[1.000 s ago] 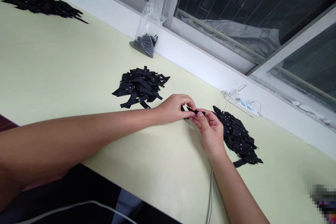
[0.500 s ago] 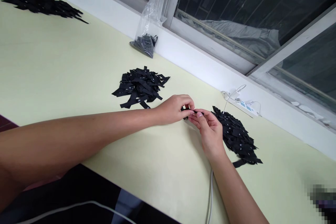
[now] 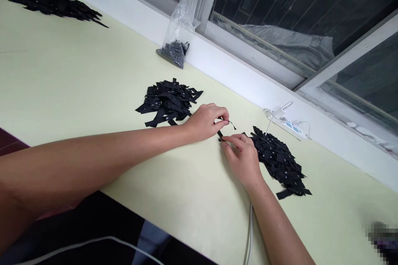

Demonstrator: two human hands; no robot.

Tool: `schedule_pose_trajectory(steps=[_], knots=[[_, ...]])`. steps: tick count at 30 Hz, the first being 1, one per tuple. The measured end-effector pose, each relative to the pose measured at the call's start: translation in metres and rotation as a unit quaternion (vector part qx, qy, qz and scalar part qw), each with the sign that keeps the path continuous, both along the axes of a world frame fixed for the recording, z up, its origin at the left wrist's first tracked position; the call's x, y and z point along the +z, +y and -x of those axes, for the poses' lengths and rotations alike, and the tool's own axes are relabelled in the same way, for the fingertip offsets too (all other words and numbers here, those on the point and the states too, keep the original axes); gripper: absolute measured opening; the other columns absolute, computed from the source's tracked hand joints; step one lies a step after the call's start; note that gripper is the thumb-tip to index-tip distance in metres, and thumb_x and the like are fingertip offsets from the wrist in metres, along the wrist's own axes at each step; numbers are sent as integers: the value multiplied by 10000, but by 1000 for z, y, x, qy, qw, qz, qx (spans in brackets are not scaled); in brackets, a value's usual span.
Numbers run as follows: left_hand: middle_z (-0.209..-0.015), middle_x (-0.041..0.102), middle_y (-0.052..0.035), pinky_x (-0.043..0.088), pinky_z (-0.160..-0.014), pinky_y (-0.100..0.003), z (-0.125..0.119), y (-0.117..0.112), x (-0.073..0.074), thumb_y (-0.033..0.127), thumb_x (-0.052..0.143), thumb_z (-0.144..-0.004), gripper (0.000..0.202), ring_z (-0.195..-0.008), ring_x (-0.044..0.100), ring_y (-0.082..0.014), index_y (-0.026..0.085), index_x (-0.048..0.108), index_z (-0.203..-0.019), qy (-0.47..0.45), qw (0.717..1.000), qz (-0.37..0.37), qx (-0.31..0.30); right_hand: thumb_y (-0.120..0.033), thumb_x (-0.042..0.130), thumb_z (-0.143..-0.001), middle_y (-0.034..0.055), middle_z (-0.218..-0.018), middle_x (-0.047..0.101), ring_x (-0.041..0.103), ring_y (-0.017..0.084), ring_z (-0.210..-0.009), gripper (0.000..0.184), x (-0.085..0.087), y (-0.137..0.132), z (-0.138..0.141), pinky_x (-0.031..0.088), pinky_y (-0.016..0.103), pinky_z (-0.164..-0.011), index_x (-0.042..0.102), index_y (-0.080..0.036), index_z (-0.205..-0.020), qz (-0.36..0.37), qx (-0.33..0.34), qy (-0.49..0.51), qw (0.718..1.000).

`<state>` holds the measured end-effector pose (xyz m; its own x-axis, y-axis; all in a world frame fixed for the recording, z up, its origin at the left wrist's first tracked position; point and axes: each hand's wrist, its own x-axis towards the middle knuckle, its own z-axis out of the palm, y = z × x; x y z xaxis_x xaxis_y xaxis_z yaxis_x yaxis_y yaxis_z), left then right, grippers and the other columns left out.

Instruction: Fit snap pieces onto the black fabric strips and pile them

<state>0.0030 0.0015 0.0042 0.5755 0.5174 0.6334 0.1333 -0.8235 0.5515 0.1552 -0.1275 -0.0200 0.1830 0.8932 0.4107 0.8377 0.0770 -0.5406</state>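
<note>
My left hand (image 3: 207,121) is closed in a pinch on a thin black fabric strip (image 3: 234,126), whose end sticks out to the right past the fingertips. Below and to the right, my right hand (image 3: 243,158) has thumb and forefinger together on a small black piece (image 3: 220,134) near the table surface. A tiny dark ring-like bit (image 3: 219,140) shows by these fingertips; whether it joins the piece is unclear. Black strips with small pale marks form one pile (image 3: 169,101) behind my left wrist and another pile (image 3: 280,161) right of my right hand.
The pale yellow table (image 3: 174,198) runs along a white ledge under windows. A clear plastic bag (image 3: 174,51) with dark pieces leans there. More black strips (image 3: 49,2) lie far left. A white power strip (image 3: 290,126) sits behind the right pile; a grey cable (image 3: 249,232) crosses the front edge.
My hands were together on a black piece and are now apart. The left hand has risen slightly with the strip; the right has dropped lower, nearer the table.
</note>
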Motion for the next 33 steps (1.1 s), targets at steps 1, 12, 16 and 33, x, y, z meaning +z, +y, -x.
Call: schedule_pose_trajectory(steps=[1, 12, 16, 33], knots=[[-857, 701, -10, 440, -847, -348, 0, 0, 0, 202, 619, -903, 52, -876, 610, -184, 193, 639, -855, 4, 1000, 1, -1, -296, 618, -913, 88, -1005, 669, 542, 264, -957, 204, -1, 0, 0, 479, 450, -868, 788, -250, -1015, 4, 8, -47, 999], [-866, 714, -7, 442, -859, -360, -1, -1, -3, 207, 635, -887, 43, -898, 610, -192, 194, 643, -846, 23, 1000, 5, -20, -198, 616, -902, 75, -985, 639, 506, 255, -922, 184, 7, -3, 10, 447, 423, -869, 780, -256, -962, 25, 77, -101, 992], [-844, 710, -11, 449, -834, -351, -1, -3, -2, 207, 641, -878, 57, -878, 611, -190, 195, 650, -823, 21, 1000, 11, -15, -164, 607, -883, 64, -976, 650, 527, 250, -929, 157, 9, -4, 14, 458, 404, -850, 741, -237, -920, 45, 90, -72, 992], [-842, 706, -17, 461, -804, -347, 0, -4, -1, 190, 631, -860, 53, -883, 609, -194, 194, 653, -812, 24, 999, 30, -19, -192, 611, -870, 70, -948, 639, 552, 258, -937, 84, 12, -6, 17, 472, 417, -847, 690, -215, -852, 82, 57, -51, 994]])
